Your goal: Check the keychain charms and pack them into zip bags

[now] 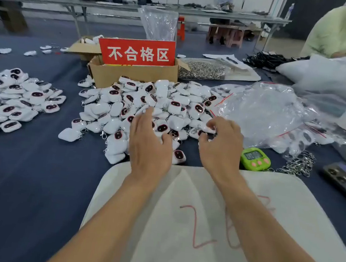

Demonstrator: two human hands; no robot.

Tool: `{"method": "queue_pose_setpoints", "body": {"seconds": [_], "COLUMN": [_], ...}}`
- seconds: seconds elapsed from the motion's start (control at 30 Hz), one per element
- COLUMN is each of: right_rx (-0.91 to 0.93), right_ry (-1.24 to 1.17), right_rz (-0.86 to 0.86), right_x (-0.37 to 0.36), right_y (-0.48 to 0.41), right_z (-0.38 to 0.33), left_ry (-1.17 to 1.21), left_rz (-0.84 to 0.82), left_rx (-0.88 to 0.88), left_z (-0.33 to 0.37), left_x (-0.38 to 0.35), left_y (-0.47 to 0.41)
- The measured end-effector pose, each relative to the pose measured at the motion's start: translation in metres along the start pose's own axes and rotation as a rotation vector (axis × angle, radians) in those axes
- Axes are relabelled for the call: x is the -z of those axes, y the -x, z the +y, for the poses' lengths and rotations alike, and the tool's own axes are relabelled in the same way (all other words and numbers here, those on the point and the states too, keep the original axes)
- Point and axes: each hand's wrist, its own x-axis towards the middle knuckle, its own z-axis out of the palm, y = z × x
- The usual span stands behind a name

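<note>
Charms point(161, 94): white heap mid-worktop point(21, 166), at 12 o'clock from both hands. Left grip point(148, 143): wide, fingers straight over the heap. Right grip point(220, 145): narrow, curled at the heap's 3 o'clock edge (hold unclear); zip bags point(263, 113) at 1 o'clock.

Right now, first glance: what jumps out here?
The red sign standing in a cardboard box, far centre. Before it sprawls a heap of white charms, with the left hand spread over it and the right hand curled at its right edge. A green timer sits beside the right hand.
</note>
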Motion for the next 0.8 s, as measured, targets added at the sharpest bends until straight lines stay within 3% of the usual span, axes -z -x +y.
{"method": "queue_pose_setpoints", "body": {"seconds": [0.1,0.2,0.33,0.4,0.5,0.63,0.8], "right_rx": [-0.01,-0.13,-0.043,-0.065,-0.084,-0.175,-0.274], "right_ry": [0.311,0.399,0.431,0.266,-0.188,-0.61,-0.673], "right_rz": [-0.1,-0.223,-0.147,-0.016,0.096,-0.088,-0.207], "right_x": [-0.014,-0.018,-0.008,-0.002,0.008,0.008,0.007], "right_y": [-0.016,-0.023,-0.026,-0.023,-0.013,0.006,0.013], "right_z": [0.014,0.025,0.019,0.013,-0.004,-0.031,-0.039], "left_ry": [-0.134,-0.21,-0.221,-0.2,-0.161,0.074,0.35], "left_rz": [-0.015,-0.082,-0.125,-0.125,-0.118,-0.111,-0.182], "left_rx": [-0.08,-0.157,-0.2,-0.207,-0.222,-0.266,-0.113], "left_z": [-0.01,-0.016,-0.012,-0.011,-0.007,0.001,0.008], "left_x": [-0.006,-0.014,-0.017,-0.015,-0.012,-0.009,-0.007], "left_y": [-0.004,-0.005,-0.004,-0.004,-0.002,0.002,0.003]}}
